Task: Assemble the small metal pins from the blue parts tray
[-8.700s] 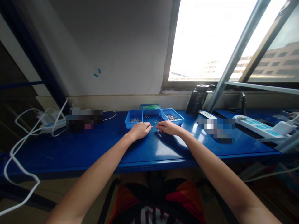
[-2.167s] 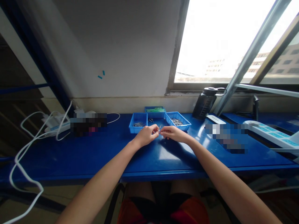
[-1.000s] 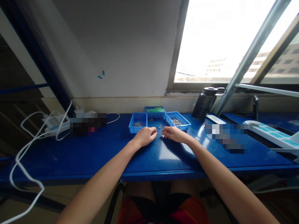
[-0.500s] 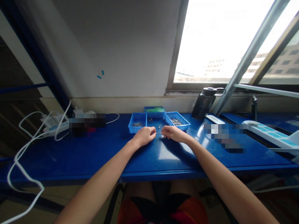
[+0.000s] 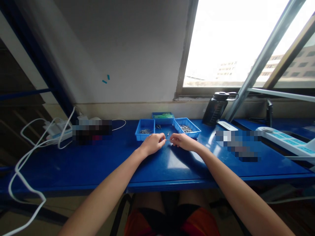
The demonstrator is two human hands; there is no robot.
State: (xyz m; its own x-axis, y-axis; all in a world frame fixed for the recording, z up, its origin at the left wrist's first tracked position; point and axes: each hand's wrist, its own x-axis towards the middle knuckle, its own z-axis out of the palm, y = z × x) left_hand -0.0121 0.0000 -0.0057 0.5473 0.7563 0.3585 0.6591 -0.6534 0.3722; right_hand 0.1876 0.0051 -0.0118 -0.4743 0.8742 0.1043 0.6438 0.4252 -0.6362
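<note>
Over the blue table my left hand [image 5: 154, 143] and my right hand [image 5: 182, 141] face each other, both with fingers pinched. A thin, light rod [image 5: 168, 140] spans the small gap between them, one end in each pinch; its exact kind is too small to make out. Just beyond, a short, slim metal piece [image 5: 168, 133] lies on the table. My left hand is close to a blue bin [image 5: 137, 130] holding small metal pins [image 5: 145, 131]. Behind my right hand stands another blue bin [image 5: 193, 134] with more slender metal parts [image 5: 185, 128].
At the back, a third blue bin [image 5: 153, 115] contains green strips [image 5: 163, 115]. Several dark metal bits [image 5: 158, 127] lie between the bins. A black bottle [image 5: 215, 109] stands at the right, near a white power strip [image 5: 286, 141]. White cables [image 5: 21, 173] hang at the left.
My left hand has shifted slightly right, so less of the rod shows between the two pinches. My right hand and the bins look almost the same.
</note>
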